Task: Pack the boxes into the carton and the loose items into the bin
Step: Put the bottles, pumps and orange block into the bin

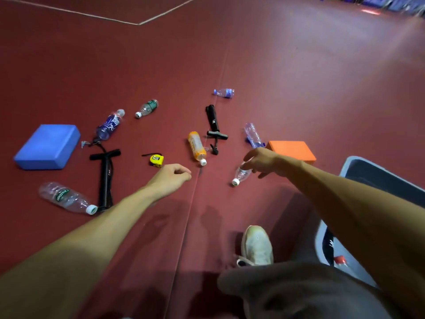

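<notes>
Loose items lie scattered on a red floor. My right hand (264, 161) reaches over a small clear bottle (240, 175) with a white cap, fingers spread and touching its upper end. My left hand (171, 178) hovers loosely curled, holding nothing, just below a yellow tape measure (156, 160). An orange bottle (197, 147) lies between the hands. A blue block (47, 146) sits far left, an orange block (292, 151) just beyond my right wrist. A grey bin (368, 178) stands at the right.
Two black hand pumps (105, 178) (213, 125) lie on the floor, with several more plastic bottles: green-labelled (66, 198), dark blue (110, 124), small green (147, 108), purple (224, 92), clear (252, 134). My white shoe (257, 246) is below.
</notes>
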